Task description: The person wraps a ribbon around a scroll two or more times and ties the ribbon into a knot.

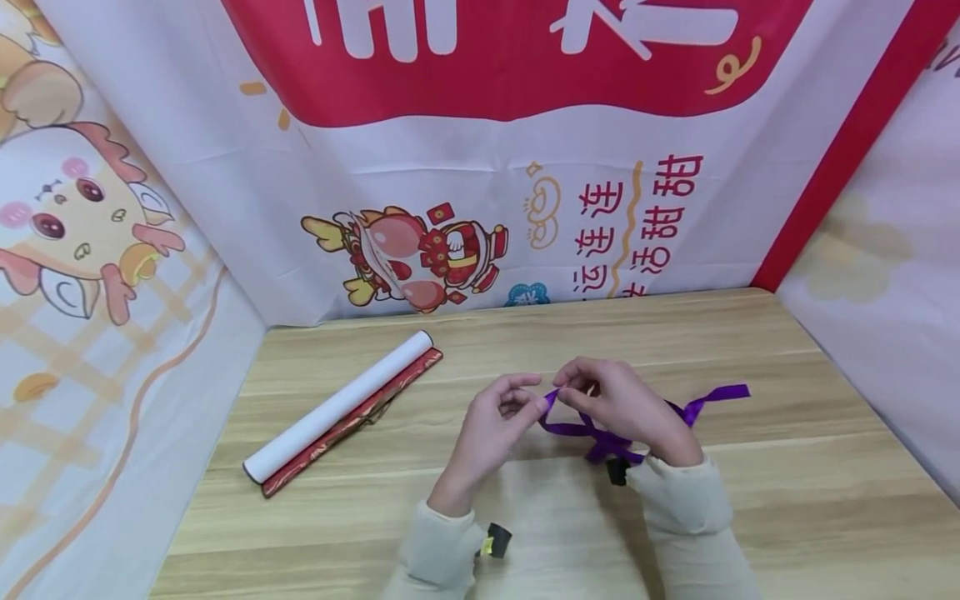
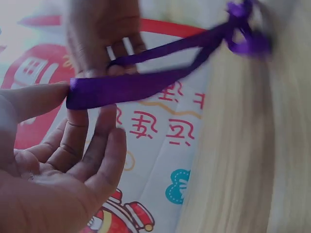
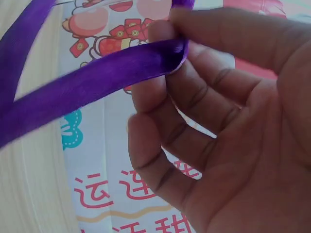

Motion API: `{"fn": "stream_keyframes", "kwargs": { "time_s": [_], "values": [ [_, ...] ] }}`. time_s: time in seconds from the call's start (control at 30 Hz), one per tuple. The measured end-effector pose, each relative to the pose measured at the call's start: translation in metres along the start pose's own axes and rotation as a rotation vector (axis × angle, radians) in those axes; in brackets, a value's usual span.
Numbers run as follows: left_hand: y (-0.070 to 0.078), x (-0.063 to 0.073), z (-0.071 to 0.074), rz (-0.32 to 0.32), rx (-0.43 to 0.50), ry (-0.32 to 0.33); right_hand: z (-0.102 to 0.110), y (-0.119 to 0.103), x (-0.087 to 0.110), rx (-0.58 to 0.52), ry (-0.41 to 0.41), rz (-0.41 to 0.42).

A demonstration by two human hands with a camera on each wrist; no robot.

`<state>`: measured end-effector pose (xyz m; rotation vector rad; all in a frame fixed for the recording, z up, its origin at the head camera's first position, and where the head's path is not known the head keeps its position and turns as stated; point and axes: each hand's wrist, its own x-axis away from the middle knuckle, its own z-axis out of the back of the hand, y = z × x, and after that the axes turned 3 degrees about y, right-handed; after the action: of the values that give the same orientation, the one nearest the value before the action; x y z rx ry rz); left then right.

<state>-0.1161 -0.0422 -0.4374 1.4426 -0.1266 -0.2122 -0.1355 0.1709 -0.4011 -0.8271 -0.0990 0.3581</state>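
Note:
A purple ribbon (image 1: 566, 429) runs between both hands above the wooden table, with its far part trailing to the right. My left hand (image 1: 495, 425) pinches it between thumb and index finger; in the left wrist view the ribbon (image 2: 116, 90) starts at that pinch and stretches right to a knotted clump (image 2: 240, 29). Close beside it, my right hand (image 1: 622, 408) pinches the same ribbon. In the right wrist view the ribbon (image 3: 97, 82) bends at the fingertips, and the other fingers of the right hand (image 3: 233, 111) are loosely bent.
To the left on the wooden table (image 1: 300, 533) lies a white roll (image 1: 341, 404), with a red patterned rolled item (image 1: 356, 421) alongside it. A printed white and red cloth (image 1: 465, 158) hangs behind the table, and another cloth (image 1: 75, 367) borders the left side.

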Motion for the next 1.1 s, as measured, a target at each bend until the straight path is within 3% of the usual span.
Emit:
{"fn": "stream_keyframes", "kwargs": {
  "time_s": [0.1, 0.2, 0.33, 0.5, 0.67, 0.83, 1.0, 1.1],
  "values": [
    [0.004, -0.001, 0.009, 0.084, 0.147, -0.022, 0.000, 0.000, 0.001, -0.013, -0.010, 0.034],
    [0.007, -0.001, 0.019, 0.121, 0.192, -0.046, -0.001, -0.002, 0.001, -0.021, -0.011, 0.052],
    [0.009, 0.002, 0.029, 0.097, 0.072, -0.083, 0.000, -0.003, 0.001, -0.055, 0.002, 0.036],
    [0.012, 0.004, 0.035, -0.003, -0.126, -0.101, 0.003, -0.005, 0.003, -0.119, 0.035, 0.025],
    [0.015, 0.005, 0.043, -0.109, -0.166, -0.008, 0.008, -0.005, 0.005, -0.143, 0.097, 0.013],
    [0.018, 0.006, 0.058, -0.162, -0.036, 0.130, 0.013, -0.002, 0.007, -0.149, 0.199, 0.021],
    [0.022, 0.011, 0.075, -0.147, 0.125, 0.181, 0.018, 0.000, 0.010, -0.235, 0.318, -0.017],
    [0.024, 0.014, 0.084, -0.100, 0.097, 0.172, 0.022, 0.001, 0.011, -0.277, 0.399, -0.044]
  ]
}}
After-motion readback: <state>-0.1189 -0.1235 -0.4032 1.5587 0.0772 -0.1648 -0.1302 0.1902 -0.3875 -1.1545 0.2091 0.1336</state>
